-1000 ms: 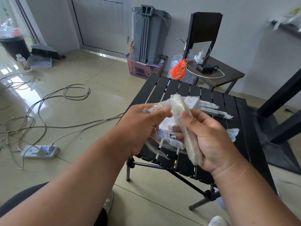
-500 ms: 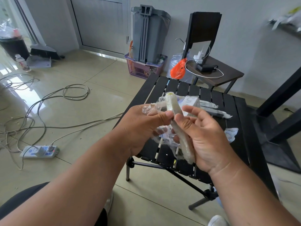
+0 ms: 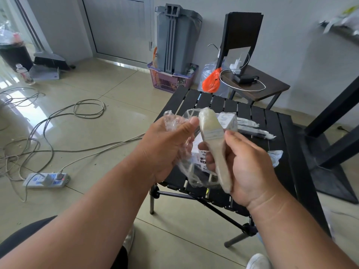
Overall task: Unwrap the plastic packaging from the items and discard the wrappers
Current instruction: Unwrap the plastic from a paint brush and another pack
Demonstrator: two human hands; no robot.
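Plastic wrap [image 3: 175, 121] sat bunched in the left hand [image 3: 167, 148], its fingers curled round the crumpled film — a loose tail of it looped down under both hands. The right hand [image 3: 246, 164] gripped a pale brush [image 3: 212, 140] by the handle (bristles upward), held above the black slatted table [image 3: 275, 133], where a white box [image 3: 228, 121] and other wrapped items [image 3: 254, 131] lay.

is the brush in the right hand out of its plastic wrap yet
Mostly out. The pale flat brush in the right hand shows bare bristles; the crumpled clear plastic wrap is gripped by the left hand.
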